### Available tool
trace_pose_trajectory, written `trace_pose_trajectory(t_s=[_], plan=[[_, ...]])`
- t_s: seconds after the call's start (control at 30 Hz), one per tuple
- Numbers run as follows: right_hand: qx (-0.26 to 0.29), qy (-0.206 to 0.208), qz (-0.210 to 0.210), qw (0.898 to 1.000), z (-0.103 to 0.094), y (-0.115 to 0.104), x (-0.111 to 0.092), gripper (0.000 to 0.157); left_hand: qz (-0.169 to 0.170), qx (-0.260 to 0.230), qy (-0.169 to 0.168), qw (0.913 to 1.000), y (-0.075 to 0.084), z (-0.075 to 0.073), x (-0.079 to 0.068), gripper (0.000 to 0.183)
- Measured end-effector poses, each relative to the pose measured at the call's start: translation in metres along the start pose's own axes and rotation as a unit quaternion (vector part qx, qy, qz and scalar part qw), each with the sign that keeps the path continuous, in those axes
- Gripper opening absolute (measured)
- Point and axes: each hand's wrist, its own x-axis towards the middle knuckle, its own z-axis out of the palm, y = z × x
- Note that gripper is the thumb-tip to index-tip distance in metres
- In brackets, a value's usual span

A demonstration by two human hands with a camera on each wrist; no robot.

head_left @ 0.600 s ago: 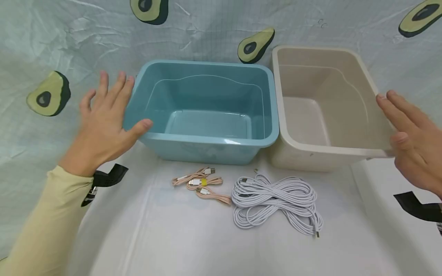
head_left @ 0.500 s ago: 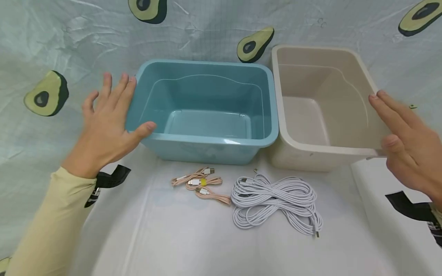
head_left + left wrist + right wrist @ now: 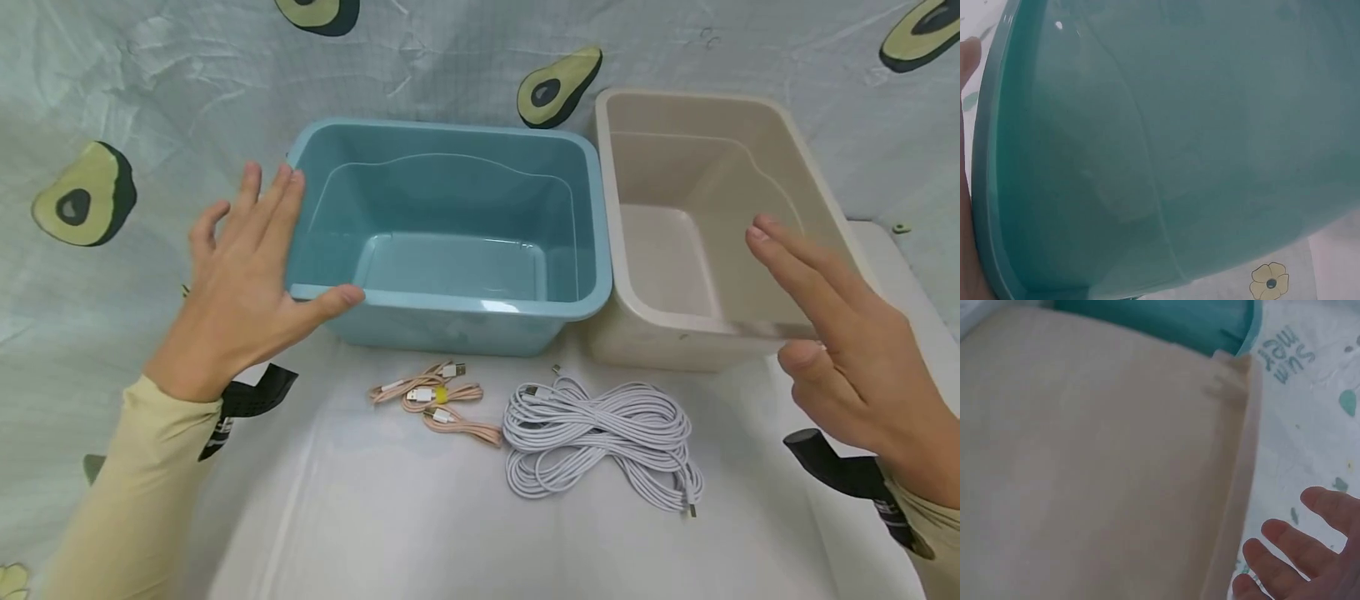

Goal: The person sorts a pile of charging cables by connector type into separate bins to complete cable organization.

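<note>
A blue plastic tub (image 3: 450,329) and a beige plastic tub (image 3: 660,346) stand side by side. My left hand (image 3: 247,292) is spread at the blue tub's left end, its thumb over the near rim; whether it touches cannot be told. My right hand (image 3: 862,358), fingers straight, appears over the beige tub's near right corner and holds nothing. In the right wrist view, the fingertips (image 3: 1260,559) are beside the beige rim. Three small bundles of peach USB cables (image 3: 465,427) and a large coil of white cable (image 3: 592,442) lie in front of the tubs.
A white cloth (image 3: 420,517) covers the table. Behind the tubs, a pale wall covering with avocado prints (image 3: 558,86) rises. The tubs' rims meet where they adjoin.
My right hand has moved left, from the beige tub's right side to over its near corner. My left hand has shifted slightly right. The tubs and cables keep their places.
</note>
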Motion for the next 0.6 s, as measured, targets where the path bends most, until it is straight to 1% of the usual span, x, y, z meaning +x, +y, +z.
trace_pose_trajectory(t_s=[0.13,0.23,0.33,0.4,0.5,0.6], plan=[[0.047,0.042,-0.053,0.997,0.014,-0.018,0.007,0.078,-0.008,0.003,0.004,1.0,-0.001,0.001,-0.001,0.114],[0.061,0.065,-0.083,0.993,0.024,-0.03,0.01,0.077,-0.017,-0.002,0.007,0.9998,-0.003,0.002,-0.003,0.117],[0.07,0.08,-0.118,0.987,0.034,-0.032,0.003,0.078,-0.024,-0.009,0.008,0.9996,-0.005,0.004,-0.005,0.119],[0.09,0.09,-0.141,0.982,0.043,-0.03,-0.003,0.081,-0.024,-0.01,0.009,0.9996,-0.005,0.006,-0.005,0.119],[0.127,0.085,-0.172,0.973,0.056,-0.037,-0.008,0.084,-0.02,-0.012,0.015,0.9996,-0.005,0.007,-0.004,0.12],[0.166,0.067,-0.185,0.966,0.064,-0.058,-0.001,0.08,-0.014,-0.01,0.02,0.9996,-0.006,0.008,-0.003,0.12]])
